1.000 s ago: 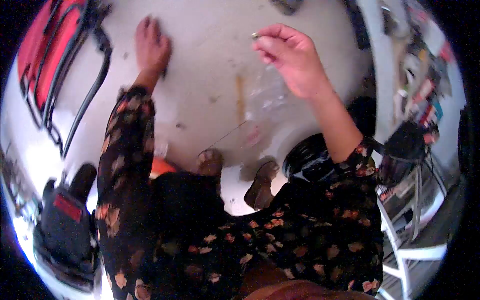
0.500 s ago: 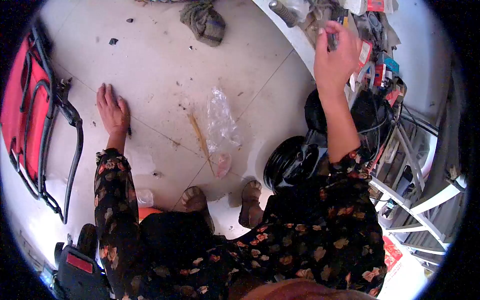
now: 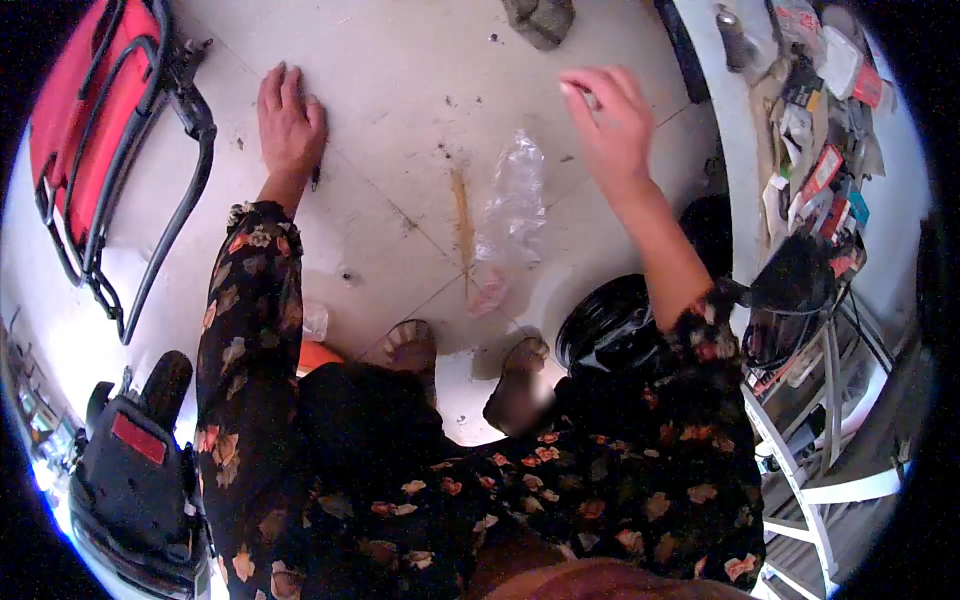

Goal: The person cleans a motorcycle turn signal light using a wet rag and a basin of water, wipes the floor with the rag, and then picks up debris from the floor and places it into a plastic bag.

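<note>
My left hand [image 3: 290,125] lies flat on the pale tiled floor, fingers stretched out. Beside its wrist a thin dark piece [image 3: 316,178] shows; what it is I cannot make out. My right hand [image 3: 612,125] is in the air over the floor, left of a cluttered white bench. Its thumb and fingers are curled together, and anything between them is too small or hidden to name. Between the hands, a crumpled clear plastic bag [image 3: 515,195] lies on the floor beside a brownish streak [image 3: 462,225].
Boxes, packets and a metal spring-like part [image 3: 732,38] crowd the white bench [image 3: 715,50]. A red panel with black tubing [image 3: 100,130] lies at the left. Near my feet are a glossy black round part [image 3: 610,330] and, further left, a black wheeled item [image 3: 135,470].
My right hand has come away from the items on the bench and moved left over the floor. The view has turned rightward; my left hand still lies flat on the floor.
</note>
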Tool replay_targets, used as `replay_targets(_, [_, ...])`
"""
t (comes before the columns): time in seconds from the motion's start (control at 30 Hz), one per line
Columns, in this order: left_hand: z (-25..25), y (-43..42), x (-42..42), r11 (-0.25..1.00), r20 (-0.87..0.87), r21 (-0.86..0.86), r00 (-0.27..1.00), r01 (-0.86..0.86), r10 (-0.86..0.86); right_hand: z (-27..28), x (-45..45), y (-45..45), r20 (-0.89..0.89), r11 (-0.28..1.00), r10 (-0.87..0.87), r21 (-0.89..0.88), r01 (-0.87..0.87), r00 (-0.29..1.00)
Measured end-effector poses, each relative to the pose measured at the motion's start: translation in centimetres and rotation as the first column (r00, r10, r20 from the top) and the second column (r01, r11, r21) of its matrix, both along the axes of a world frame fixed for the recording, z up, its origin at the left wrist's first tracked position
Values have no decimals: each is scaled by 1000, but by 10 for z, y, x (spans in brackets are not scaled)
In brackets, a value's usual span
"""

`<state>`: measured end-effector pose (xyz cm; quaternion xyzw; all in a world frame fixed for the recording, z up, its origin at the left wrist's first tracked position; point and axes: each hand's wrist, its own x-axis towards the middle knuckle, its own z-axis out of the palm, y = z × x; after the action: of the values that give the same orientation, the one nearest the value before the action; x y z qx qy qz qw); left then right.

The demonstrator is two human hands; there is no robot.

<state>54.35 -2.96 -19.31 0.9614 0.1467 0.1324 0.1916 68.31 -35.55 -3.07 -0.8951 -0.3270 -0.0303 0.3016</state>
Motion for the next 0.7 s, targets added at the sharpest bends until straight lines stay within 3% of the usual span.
replay_targets(0.07, [4,-1,-1,1000,-1,-11,1000,-3,3,-52,11,13,-357,970,-127,149,191,925])
replay_targets(0.13, [6,-1,0,1000,-4,1,1000,-3,3,-104,29,19,-354,980,-147,74,184,924])
replay_targets(0.23, [5,-1,-1,1000,-2,5,1000,0,0,-129,43,47,-351,971,-229,-12,240,908])
replay_targets(0.33, [1,1,0,1000,12,15,1000,5,-5,-158,52,58,-181,944,-303,-193,268,936])
replay_targets(0.43, [-1,4,0,1000,-8,1,1000,-9,9,-154,52,60,-183,907,-304,-355,225,935])
replay_targets(0.53, [4,3,0,1000,-33,-7,999,-24,24,-128,50,51,-218,961,-240,-194,199,946])
replay_targets(0.63, [3,3,0,999,-41,-15,998,-40,39,-91,61,55,245,931,-306,-124,343,920])
replay_targets(0.7, [2,3,-1,1000,-25,-17,999,-24,24,-109,77,52,210,868,-377,-259,423,902])
